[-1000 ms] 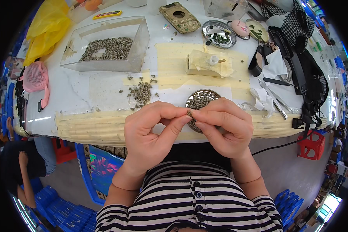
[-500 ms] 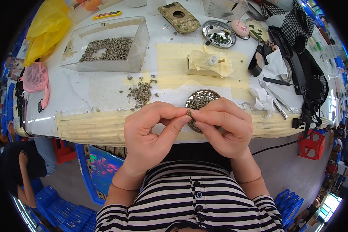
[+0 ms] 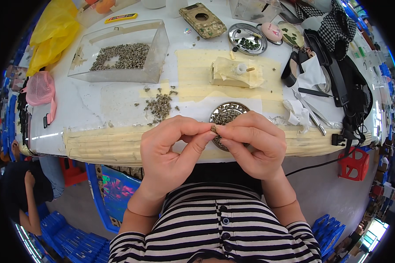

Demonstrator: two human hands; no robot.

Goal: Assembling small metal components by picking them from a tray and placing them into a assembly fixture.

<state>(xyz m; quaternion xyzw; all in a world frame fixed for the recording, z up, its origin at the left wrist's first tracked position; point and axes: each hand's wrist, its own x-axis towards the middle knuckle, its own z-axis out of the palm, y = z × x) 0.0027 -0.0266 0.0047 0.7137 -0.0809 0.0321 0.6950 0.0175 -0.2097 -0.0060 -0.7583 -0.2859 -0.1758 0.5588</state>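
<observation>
The grip of your left hand (image 3: 173, 151) and right hand (image 3: 256, 142) is pinched almost closed on one tiny brown bit (image 3: 214, 129), near the round metal dish (image 3: 229, 103).

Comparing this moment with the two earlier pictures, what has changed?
Little: at the left edge, another person's hand sits slightly lower. I see nothing taken up or let go. The small piece stays at the fingertips of the left hand and right hand; the loose pile, round dish and clear box look unchanged.
</observation>
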